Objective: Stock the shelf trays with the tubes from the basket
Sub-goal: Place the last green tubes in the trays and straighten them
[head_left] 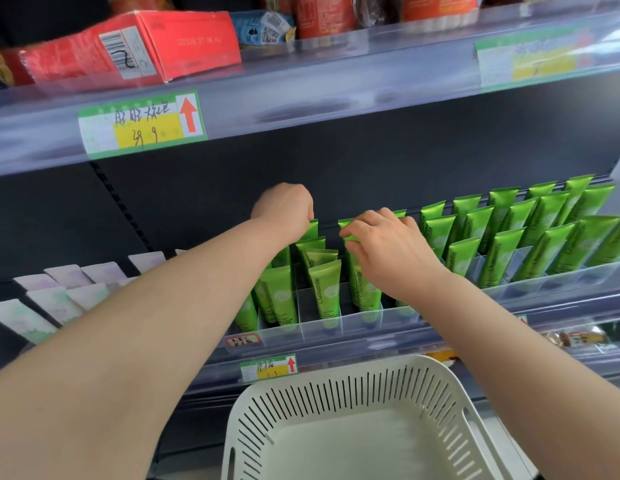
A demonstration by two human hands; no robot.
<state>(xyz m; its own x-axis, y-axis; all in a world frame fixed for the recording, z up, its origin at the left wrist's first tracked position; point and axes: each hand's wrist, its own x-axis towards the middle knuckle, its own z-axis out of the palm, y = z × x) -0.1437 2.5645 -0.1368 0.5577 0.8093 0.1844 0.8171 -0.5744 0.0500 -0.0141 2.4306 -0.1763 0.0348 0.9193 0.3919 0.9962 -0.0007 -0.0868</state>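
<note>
Several green tubes (325, 289) stand upright in a clear divided shelf tray (322, 325) on the middle shelf. My left hand (284, 211) reaches over the back rows, fingers curled down onto the top of a green tube at the rear. Just to its right, my right hand (384, 245) pinches the crimped top of another green tube (348, 226) in the same tray. The white slotted basket (336, 386) sits below, at the bottom centre, with no tubes visible inside it.
A second clear tray (558, 280) filled with green tubes stands to the right. White tubes (55, 299) fill the shelf's left side. The shelf above holds a red box (135, 46) and packets, with price labels (142, 124) along its edge.
</note>
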